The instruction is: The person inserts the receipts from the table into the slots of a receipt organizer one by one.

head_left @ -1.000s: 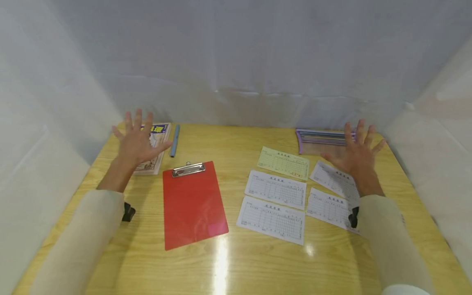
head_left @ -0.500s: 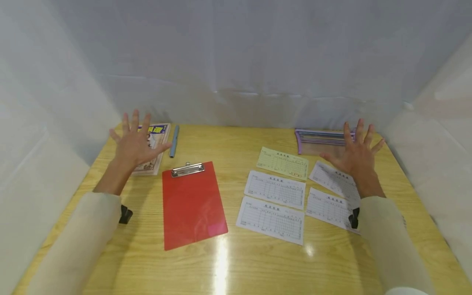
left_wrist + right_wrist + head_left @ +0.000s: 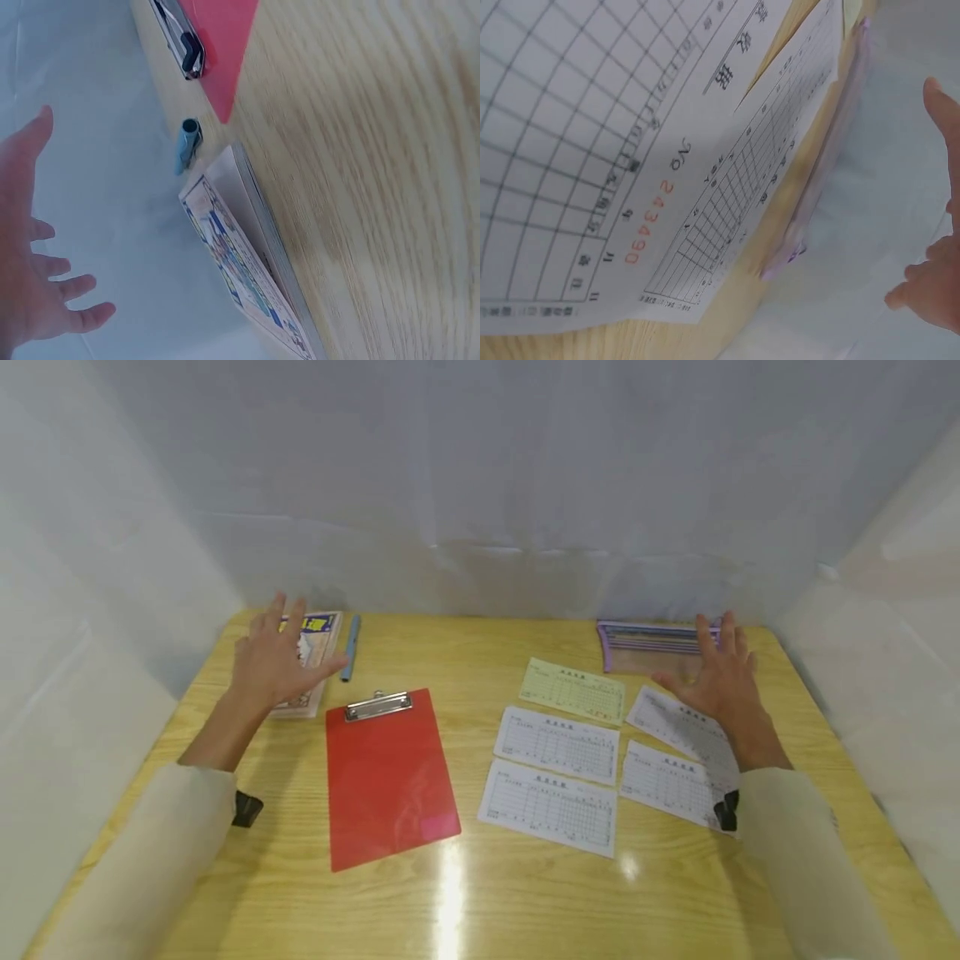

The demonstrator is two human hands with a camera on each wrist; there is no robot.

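My left hand (image 3: 272,658) hovers over a comic-style book (image 3: 318,647) at the back left, holding nothing. In the left wrist view, its fingers and thumb stand apart in the air, well away from the book (image 3: 244,259). A blue pen (image 3: 350,647) lies just right of the book. My right hand (image 3: 722,685) is raised above the right-hand receipt slips (image 3: 675,781), also holding nothing, its fingertips overlapping the purple-edged clear pencil case (image 3: 652,647). Between the hands lie a red clipboard (image 3: 393,785) with a metal clip, white slips (image 3: 551,806) and a pale green slip (image 3: 573,689).
The wooden table (image 3: 375,910) is closed in by pale sheeting (image 3: 480,485) at the back and both sides. Black straps (image 3: 246,810) show at the cuffs of the light sleeves. A bright reflection lies on the front of the tabletop.
Both hands have lowered slightly, and their spread fingers have drawn closer together and bent a little. The things on the table lie as before; the head view has shifted slightly.
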